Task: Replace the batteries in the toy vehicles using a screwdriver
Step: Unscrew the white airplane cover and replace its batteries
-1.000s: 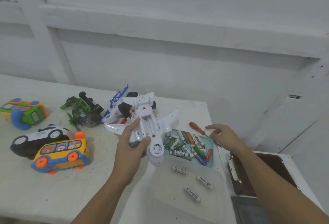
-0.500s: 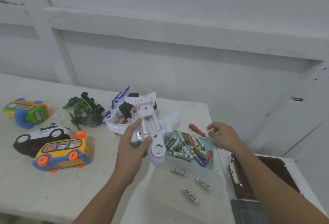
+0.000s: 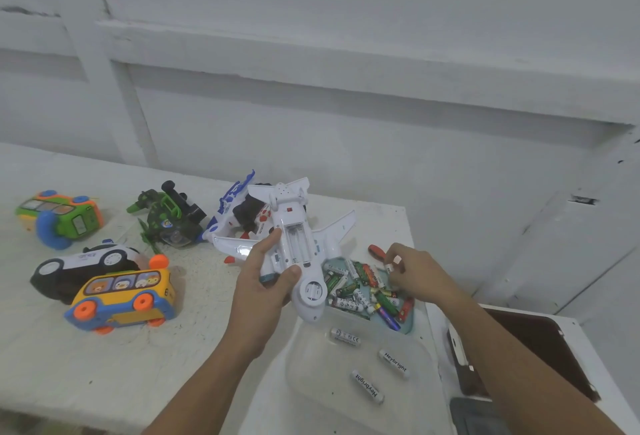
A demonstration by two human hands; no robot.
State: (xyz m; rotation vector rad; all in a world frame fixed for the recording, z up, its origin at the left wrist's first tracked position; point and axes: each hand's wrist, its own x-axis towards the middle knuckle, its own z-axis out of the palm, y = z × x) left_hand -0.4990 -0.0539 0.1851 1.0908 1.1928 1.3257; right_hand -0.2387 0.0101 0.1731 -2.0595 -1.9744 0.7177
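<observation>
Change: a second ago my right grip (image 3: 415, 272) lay open beside the red-handled screwdriver (image 3: 376, 251); it has since come in over the shallow teal tray of mixed loose batteries (image 3: 409, 327) and closed its fingertips
Right grip: narrow, thumb and forefinger pinching what looks like a small white battery with dark print (image 3: 390, 266), lifted just clear of the pile
Left grip (image 3: 263, 282): wrapped round the belly of the white plastic toy aeroplane (image 3: 313, 291), thumb on one flank and fingers on the other, holding it upside down above the white speckled counter (image 3: 104, 365), as it did a second ago
Battery bay (image 3: 297, 240): cover off, slots facing me, and they look empty
Meaning for the task: I judge the unscrewing and emptying done on this toy; I am on the refill step, first cell in hand
Battery to bay: well apart yet, the bay up and to the left of my pinch, with the aeroplane's wing between them
Screwdriver: on the counter just behind my right grip, untouched
Spare cells: three white ones lie in the clear plastic tub (image 3: 329, 375) nearest me
Watch for: polarity, which I cannot read from here
</observation>
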